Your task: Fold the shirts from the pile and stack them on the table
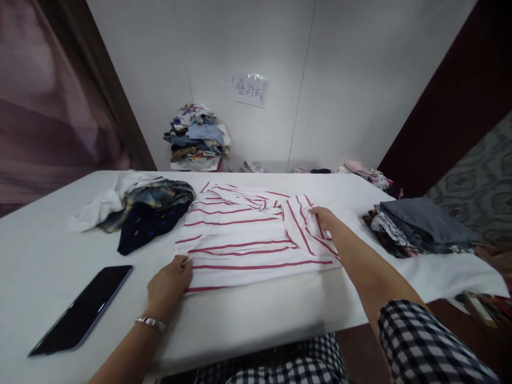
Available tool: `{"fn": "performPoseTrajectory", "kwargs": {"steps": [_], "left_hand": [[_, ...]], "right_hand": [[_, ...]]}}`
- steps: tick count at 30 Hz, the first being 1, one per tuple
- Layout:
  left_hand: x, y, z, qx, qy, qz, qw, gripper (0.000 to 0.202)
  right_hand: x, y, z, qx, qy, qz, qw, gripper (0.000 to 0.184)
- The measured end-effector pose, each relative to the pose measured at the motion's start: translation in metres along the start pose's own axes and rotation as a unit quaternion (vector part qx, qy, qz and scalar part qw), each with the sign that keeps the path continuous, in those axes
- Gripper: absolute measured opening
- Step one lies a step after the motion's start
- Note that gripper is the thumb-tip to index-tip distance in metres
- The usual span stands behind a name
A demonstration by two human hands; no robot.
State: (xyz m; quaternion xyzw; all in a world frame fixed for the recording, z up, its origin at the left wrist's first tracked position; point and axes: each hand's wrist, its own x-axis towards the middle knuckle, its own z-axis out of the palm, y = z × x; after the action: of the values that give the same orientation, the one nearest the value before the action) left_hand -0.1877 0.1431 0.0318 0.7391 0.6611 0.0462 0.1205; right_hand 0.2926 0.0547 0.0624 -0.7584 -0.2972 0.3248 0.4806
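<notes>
A white shirt with red stripes (240,229) lies spread over the near middle of the table, one sleeve folded across its right part. My left hand (171,281) is closed at the shirt's near left edge, fingertips pinching the cloth. At the right side, my right hand (322,218) grips the folded sleeve with its thumb and fingers together. A silver bracelet (150,322) circles my left wrist. Part of the shirt's far side is bunched up.
A black phone (82,309) lies at the left. Behind it sits a heap of crumpled clothes (154,205). Folded garments (424,221) are stacked on the right of the white table (256,314). A tall clothes pile (198,138) stands by the wall, near a paper sign (250,90).
</notes>
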Motion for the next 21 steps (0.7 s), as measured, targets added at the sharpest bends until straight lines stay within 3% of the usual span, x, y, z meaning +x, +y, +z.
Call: {"fn": "performPoseTrajectory", "kwargs": {"steps": [3,6,7,9,10,12,14,16,21], "left_hand": [[-0.001,0.001,0.001,0.004,0.003,0.003,1.000,0.047],[-0.002,0.002,0.000,0.004,0.003,0.004,1.000,0.046],[-0.003,0.003,-0.002,0.004,-0.001,0.006,1.000,0.046],[-0.004,0.004,-0.006,0.008,-0.008,0.017,1.000,0.047],[-0.004,0.005,-0.009,0.013,0.000,0.027,1.000,0.048],[-0.007,0.011,-0.014,0.016,0.057,0.070,0.996,0.049],[-0.012,0.024,-0.015,-0.003,0.134,0.142,0.981,0.048],[-0.022,0.045,-0.011,-0.050,0.168,0.235,0.956,0.043],[-0.060,0.136,0.013,-0.139,0.089,0.424,0.890,0.033]], "right_hand": [[-0.013,-0.016,0.007,0.058,-0.013,-0.060,0.996,0.013],[-0.044,-0.028,0.033,-0.007,-0.106,-0.226,0.968,0.011],[-0.059,-0.028,0.045,-0.075,-0.163,-0.293,0.939,0.009],[-0.094,-0.022,0.068,-0.248,-0.286,-0.384,0.842,0.003],[-0.110,-0.016,0.077,-0.324,-0.327,-0.391,0.797,0.005],[-0.138,-0.002,0.090,-0.422,-0.355,-0.383,0.741,0.023],[-0.155,0.010,0.093,-0.461,-0.334,-0.384,0.727,0.039],[-0.163,0.019,0.090,-0.466,-0.296,-0.402,0.730,0.043],[-0.164,0.033,0.084,-0.460,-0.232,-0.438,0.736,0.047]]}}
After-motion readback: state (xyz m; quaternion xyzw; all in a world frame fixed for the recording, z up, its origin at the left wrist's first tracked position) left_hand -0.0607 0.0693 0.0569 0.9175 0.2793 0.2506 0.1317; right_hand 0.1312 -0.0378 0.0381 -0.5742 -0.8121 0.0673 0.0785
